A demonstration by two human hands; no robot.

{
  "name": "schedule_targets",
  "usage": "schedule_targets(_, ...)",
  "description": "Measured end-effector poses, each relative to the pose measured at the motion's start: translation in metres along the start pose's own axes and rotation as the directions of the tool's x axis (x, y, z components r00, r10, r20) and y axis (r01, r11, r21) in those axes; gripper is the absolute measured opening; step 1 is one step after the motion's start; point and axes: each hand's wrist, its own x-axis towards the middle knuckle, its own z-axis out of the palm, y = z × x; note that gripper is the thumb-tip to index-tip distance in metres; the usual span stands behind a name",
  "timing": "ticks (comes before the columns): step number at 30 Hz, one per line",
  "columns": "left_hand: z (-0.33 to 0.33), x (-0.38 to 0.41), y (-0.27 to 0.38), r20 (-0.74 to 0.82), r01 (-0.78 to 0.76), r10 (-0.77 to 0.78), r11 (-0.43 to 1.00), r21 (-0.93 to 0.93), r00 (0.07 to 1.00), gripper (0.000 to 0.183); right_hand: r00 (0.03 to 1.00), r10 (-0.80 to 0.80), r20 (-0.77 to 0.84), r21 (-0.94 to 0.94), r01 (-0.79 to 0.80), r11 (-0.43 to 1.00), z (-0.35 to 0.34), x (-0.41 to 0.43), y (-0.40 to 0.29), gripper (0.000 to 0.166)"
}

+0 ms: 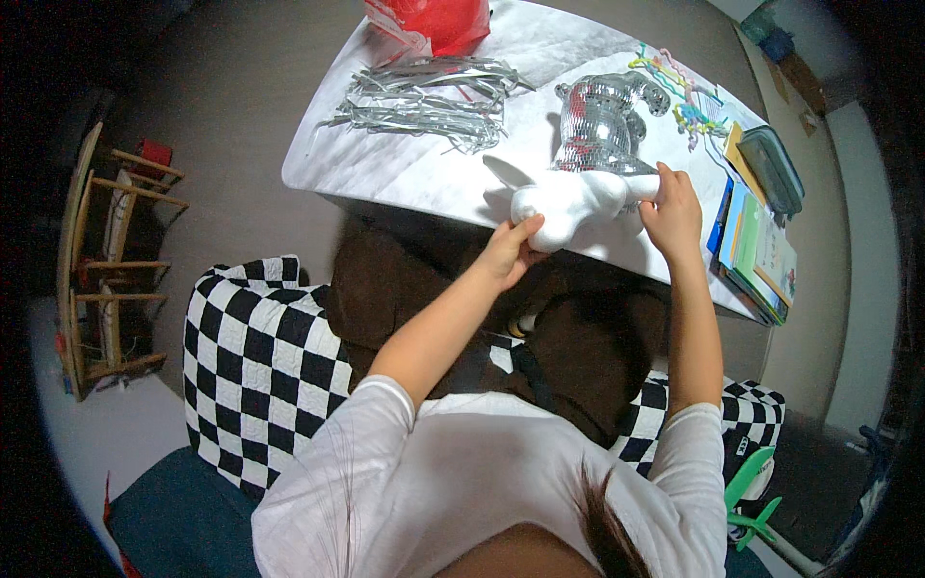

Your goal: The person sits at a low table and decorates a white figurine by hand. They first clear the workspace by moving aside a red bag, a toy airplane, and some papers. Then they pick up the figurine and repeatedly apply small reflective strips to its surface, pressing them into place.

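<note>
A smooth white figure, seemingly foam, lies sideways in both my hands over the near edge of the table. It has rounded bulges and a pointed, ear-like part at its upper left. My left hand grips the rounded left end, thumb on top. At the other end, my right hand holds a narrower limb-like part between thumb and fingers. Just beyond stands a shiny silver figure covered in small mirror tiles, its lower part partly hidden by the white one. Bundles of silver strips lie to the left.
A red plastic bag sits at the far side of the white marbled table. Colourful twisted strands, a dark zip pouch and stacked books line the right. A checkered cover drapes the seat below.
</note>
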Motion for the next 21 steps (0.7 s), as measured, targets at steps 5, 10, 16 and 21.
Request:
schedule_targets(5, -0.006, -0.026, 0.007, -0.147, 0.084, -0.045, 0.957, 0.276, 0.988, 0.050, 1.000, -0.007, -0.003, -0.083, 0.007, 0.997, -0.002, -0.001, 0.000, 0.061)
schedule_targets(10, -0.022, -0.092, -0.021, -0.305, 0.300, -0.203, 0.900, 0.316, 0.931, 0.042, 0.996, -0.015, -0.086, 0.014, 0.016, 1.000, 0.005, -0.019, 0.000, 0.077)
schedule_targets(16, -0.025, -0.134, -0.026, -0.246, 0.184, -0.089, 0.900, 0.396, 0.965, 0.030, 0.986, 0.023, -0.163, 0.128, -0.002, 0.992, 0.022, -0.038, 0.005, 0.075)
schedule_targets(21, -0.022, -0.161, -0.017, -0.277, 0.121, -0.005, 0.907, 0.404, 0.961, 0.028, 0.982, 0.053, -0.180, 0.165, -0.022, 0.986, 0.027, -0.039, 0.004, 0.068)
